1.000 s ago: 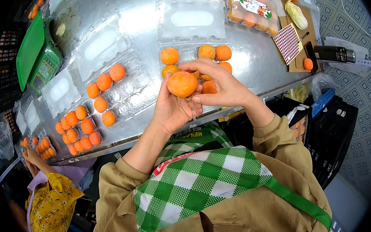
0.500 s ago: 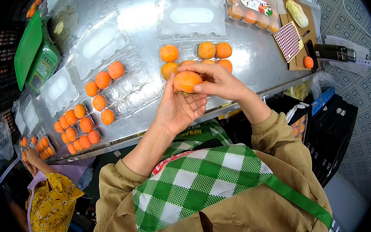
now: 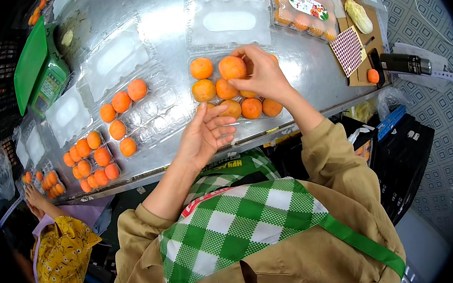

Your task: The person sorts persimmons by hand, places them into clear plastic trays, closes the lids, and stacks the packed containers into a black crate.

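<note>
My right hand (image 3: 264, 77) grips a round orange fruit that looks like a persimmon (image 3: 232, 67) from its right side, over the back row of a clear plastic clamshell tray (image 3: 198, 107). Other persimmons (image 3: 226, 89) sit in the tray's cups, and my fingers and wrist hide part of its right side. At the tray's front left edge my left hand (image 3: 202, 138) is open, palm up with fingers spread, and holds nothing. The tray's clear lid (image 3: 227, 21) lies folded open behind it, with a white oval on it.
Part-filled trays (image 3: 150, 113) stand to the left, near a green scale (image 3: 46, 76). A closed pack of fruit (image 3: 301, 10) sits at the back right, by a cabbage (image 3: 359, 16), a sticker sheet (image 3: 348, 51) and a black bottle (image 3: 405, 63). A co-worker's hand (image 3: 38, 199) reaches other trays at far left.
My right hand has carried the persimmon from above my left palm back to the tray's back row. My left hand has come away from the fruit and shifted slightly left and nearer.
</note>
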{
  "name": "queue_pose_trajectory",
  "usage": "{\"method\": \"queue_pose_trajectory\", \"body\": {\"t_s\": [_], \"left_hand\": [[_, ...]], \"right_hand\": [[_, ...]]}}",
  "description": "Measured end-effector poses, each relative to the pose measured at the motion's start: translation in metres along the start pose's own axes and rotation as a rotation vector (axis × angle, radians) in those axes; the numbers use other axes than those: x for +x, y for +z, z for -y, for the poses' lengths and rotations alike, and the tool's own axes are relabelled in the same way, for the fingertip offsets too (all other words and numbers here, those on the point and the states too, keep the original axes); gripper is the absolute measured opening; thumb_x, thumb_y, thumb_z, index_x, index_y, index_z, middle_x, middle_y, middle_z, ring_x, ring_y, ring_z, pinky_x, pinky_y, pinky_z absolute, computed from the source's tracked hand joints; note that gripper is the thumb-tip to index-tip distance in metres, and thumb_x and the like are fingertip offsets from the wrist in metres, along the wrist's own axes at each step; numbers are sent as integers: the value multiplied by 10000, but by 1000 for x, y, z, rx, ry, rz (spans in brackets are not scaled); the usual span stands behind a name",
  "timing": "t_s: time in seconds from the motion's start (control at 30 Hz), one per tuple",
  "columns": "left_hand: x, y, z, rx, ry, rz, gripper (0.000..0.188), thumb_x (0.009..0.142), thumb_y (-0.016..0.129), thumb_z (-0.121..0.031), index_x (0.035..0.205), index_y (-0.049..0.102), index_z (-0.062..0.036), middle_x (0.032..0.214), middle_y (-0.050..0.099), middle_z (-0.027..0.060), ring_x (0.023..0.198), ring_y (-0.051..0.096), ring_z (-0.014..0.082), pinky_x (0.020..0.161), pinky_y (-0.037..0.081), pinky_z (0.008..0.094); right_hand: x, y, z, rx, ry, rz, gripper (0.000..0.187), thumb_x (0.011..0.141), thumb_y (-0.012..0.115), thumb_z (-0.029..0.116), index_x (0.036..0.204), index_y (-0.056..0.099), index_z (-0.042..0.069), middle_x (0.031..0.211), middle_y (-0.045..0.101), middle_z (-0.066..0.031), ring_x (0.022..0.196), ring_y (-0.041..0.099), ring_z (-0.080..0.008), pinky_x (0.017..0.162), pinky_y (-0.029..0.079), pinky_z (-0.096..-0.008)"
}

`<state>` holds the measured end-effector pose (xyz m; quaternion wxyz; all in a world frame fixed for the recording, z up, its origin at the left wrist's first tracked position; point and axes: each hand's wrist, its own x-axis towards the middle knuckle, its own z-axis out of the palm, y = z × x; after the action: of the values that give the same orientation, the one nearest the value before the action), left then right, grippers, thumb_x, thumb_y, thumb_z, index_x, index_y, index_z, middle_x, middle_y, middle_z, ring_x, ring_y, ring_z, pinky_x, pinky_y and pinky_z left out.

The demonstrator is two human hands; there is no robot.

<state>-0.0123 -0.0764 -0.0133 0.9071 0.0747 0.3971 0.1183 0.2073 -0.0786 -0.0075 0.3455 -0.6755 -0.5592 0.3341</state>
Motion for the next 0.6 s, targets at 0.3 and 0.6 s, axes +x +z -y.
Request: {"method": "queue_pose_trajectory", "body": {"t_s": [0.3,0.6], "left_hand": [[-4,-10,-18,87,191,-47,375,986,440,-325,1172,558,-22,923,667,86,799,636,158,706,530,305],[3,-3,-28,139,241,-33,361,979,456,-297,1182,538,-10,921,660,87,797,634,157,717,526,298]], "right_hand": [[19,23,-14,-498,-51,-72,436,603,800,255,966,611,104,947,620,-30,960,519,-241,855,373,-376],[22,25,-18,-537,-40,-66,498,573,842,331,961,611,119,925,576,-22,938,502,-242,847,360,-383]]}}
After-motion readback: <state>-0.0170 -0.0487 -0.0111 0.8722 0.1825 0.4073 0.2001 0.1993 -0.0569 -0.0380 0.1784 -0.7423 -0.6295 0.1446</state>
